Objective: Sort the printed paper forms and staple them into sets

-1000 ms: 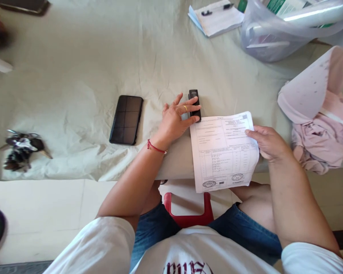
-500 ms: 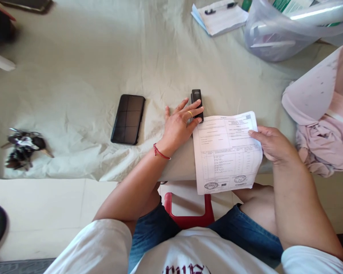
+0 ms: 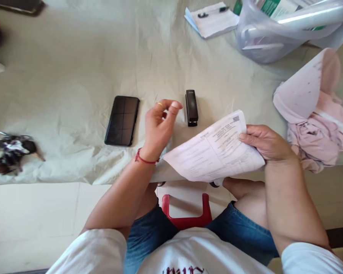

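Improvised paperwork desk: a surface draped in wrinkled pale-green cloth [image 3: 74,76] carries a black stapler [image 3: 191,107], a printed stamped form [image 3: 214,152] and a clipboard with papers [image 3: 213,19].

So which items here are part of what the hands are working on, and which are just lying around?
In hand:
- printed sheets, gripped by the right hand
- black stapler, just beside the raised left hand

Lying about:
- phone
- bunch of keys
- clipboard with pen
- plastic bag
- pink cloth
- tablecloth
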The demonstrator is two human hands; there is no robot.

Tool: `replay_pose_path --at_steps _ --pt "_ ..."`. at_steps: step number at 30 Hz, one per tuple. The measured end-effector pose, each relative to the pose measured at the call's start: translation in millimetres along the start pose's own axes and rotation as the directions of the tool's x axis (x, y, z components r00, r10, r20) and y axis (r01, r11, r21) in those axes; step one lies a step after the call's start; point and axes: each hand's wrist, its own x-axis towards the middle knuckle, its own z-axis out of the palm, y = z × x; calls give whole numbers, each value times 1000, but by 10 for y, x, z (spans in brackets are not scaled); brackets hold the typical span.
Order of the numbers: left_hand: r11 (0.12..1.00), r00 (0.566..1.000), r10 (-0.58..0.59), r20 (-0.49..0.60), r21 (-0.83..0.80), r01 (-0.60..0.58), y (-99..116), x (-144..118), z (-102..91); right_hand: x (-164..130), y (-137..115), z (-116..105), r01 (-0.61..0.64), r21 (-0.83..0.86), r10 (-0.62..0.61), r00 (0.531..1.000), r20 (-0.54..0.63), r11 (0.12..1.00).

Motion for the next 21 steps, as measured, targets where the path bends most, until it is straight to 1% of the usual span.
replay_pose_path --at_steps 1,3,4,6,7,8,10,11,12,13,14,15,16,18,19,21 --pt "999 1000 -18 8 -28 19 24 -7 -39 11 -24 55 34 27 -34 999 -24 999" --pt "995 995 -56 88 -80 63 47 3 -100 60 -61 140 143 86 -131 983 -125 986" --pt "993 991 -59 118 -95 70 48 13 -119 102 -71 166 215 110 -192 964 -186 970" --pt "986 980 -79 182 -128 104 36 20 -132 218 -71 187 349 134 -299 907 -296 928" --pt "977 968 -103 229 -160 142 29 13 -131 290 -61 189 398 131 -335 877 -344 908" --pt "960 950 -131 285 -202 193 24 -2 -129 367 -46 188 421 116 -350 854 -385 900" --pt "902 890 -179 419 -292 318 22 -47 -126 513 -10 191 426 57 -355 814 -459 903" --pt "865 849 -191 494 -325 383 26 -72 -128 575 7 197 424 29 -357 796 -488 905" --pt "825 796 -205 569 -338 454 30 -93 -132 624 19 206 429 7 -365 778 -511 903" --pt "786 746 -233 623 -331 522 33 -108 -137 660 27 217 439 -4 -376 764 -524 898" --pt "757 721 -256 644 -330 564 34 -116 -143 682 30 231 450 -14 -389 755 -528 893" --pt "737 714 -275 644 -336 587 32 -117 -147 691 27 245 459 -25 -402 749 -526 888" --pt "723 722 -294 626 -348 596 26 -113 -151 689 20 261 464 -38 -414 747 -521 885" --pt "711 771 -319 552 -399 579 6 -94 -151 664 -2 296 454 -52 -417 760 -498 890" --pt "708 794 -329 511 -423 566 -6 -84 -148 647 -13 315 439 -46 -405 778 -479 897" --pt "709 828 -342 444 -456 538 -29 -69 -138 618 -26 352 398 -4 -363 832 -420 917"
